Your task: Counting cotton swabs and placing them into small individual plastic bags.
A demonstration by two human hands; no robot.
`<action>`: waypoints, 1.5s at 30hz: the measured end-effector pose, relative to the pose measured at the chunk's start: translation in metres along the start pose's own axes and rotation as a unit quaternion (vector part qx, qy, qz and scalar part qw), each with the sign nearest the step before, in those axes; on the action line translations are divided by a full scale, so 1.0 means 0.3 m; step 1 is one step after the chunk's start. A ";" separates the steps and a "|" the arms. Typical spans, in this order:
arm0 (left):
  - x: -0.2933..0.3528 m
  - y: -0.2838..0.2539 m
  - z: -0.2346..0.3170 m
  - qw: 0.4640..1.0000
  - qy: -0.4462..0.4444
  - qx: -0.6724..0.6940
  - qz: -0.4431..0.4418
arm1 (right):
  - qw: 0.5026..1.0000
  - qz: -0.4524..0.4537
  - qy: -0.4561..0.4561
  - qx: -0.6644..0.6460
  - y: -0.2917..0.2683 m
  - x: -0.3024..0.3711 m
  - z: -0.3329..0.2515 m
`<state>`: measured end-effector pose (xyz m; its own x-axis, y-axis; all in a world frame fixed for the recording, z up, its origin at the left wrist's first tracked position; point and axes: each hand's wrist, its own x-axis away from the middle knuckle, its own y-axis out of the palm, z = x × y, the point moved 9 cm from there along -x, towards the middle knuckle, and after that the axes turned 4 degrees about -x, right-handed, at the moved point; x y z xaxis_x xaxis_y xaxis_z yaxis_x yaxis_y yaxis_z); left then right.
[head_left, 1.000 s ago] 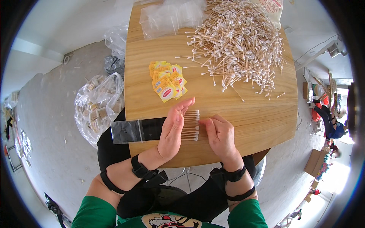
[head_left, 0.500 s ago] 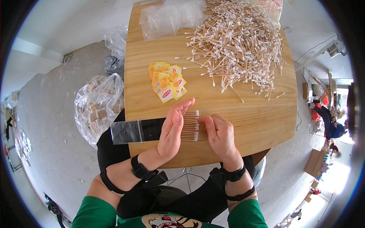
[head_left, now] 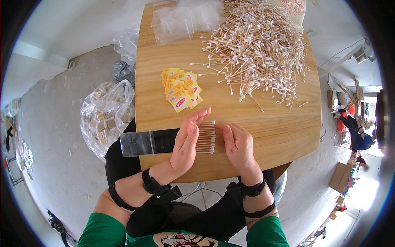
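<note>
A row of wooden cotton swabs (head_left: 206, 142) lies side by side on the table, white tips lined up on the right. My left hand (head_left: 187, 140) stands on its edge across their left ends, fingers stretched out, holding nothing. From under it a flat black strip (head_left: 166, 140) runs left. A clear plastic bag (head_left: 136, 143) covers the strip's outer end, which juts past the table edge. My right hand (head_left: 239, 146) is just right of the swabs, mostly curled into a fist, its index finger pointing at the upper tips. Whether that fingertip touches them I cannot tell.
Yellow-and-white packets or cards (head_left: 181, 90) lie piled beyond my left hand. A large heap of loose cotton swabs (head_left: 259, 49) covers the far right of the table (head_left: 279, 127). Clear bags (head_left: 185, 20) lie far left. A filled plastic sack (head_left: 108, 117) sits left of the table.
Both hands keep nearly the same place. The right index finger has shifted very slightly at the swab tips.
</note>
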<state>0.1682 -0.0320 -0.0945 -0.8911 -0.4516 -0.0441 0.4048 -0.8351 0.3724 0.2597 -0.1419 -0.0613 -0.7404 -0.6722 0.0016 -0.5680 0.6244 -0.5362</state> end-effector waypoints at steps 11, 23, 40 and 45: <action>0.004 -0.010 -0.011 1.000 -0.013 0.016 0.008 | 0.998 0.013 -0.058 0.030 0.003 -0.031 -0.036; 0.006 -0.002 -0.021 0.999 -0.010 0.044 0.003 | 0.985 0.072 -0.068 0.140 -0.131 -0.072 0.022; -0.002 -0.085 0.093 0.994 0.043 -0.099 0.020 | 0.950 -0.076 -0.123 0.278 0.136 0.103 -0.064; 0.014 -0.068 0.054 0.993 0.010 -0.112 -0.019 | 0.944 -0.100 -0.120 0.291 0.177 0.087 -0.082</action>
<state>0.1530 -0.0118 -0.0870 -0.9032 -0.4227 -0.0742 0.4083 -0.8996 0.1548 0.2014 -0.1167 -0.0690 -0.4962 -0.8682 -0.0016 -0.3421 0.1973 -0.9187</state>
